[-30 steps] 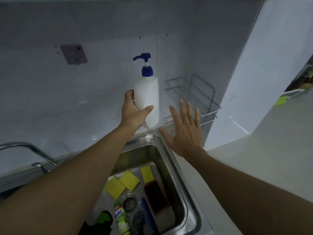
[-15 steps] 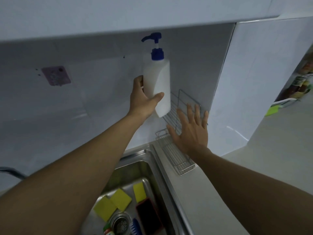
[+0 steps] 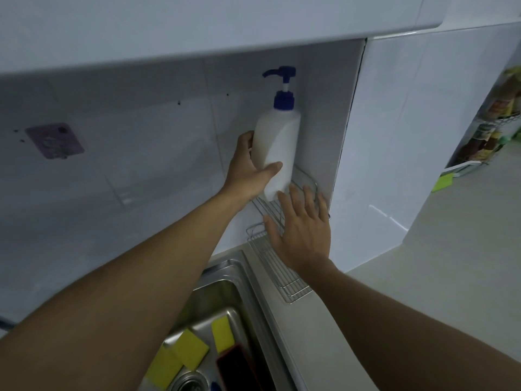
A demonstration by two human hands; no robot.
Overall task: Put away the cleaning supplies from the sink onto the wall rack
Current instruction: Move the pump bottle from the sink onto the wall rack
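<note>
Holding pump bottle (image 3: 277, 145) over wire rack (image 3: 282, 266) (sponges (image 3: 190, 348) in sink (image 3: 242, 280)).

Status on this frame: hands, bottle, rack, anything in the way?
Left hand grips white pump bottle with blue dispenser, base at upper shelf of silver wire wall rack. Right hand open, spread over rack; nothing else in the way.

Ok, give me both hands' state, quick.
Left hand: holding the white pump bottle.
Right hand: open, holding nothing, in front of the wire rack.
</note>
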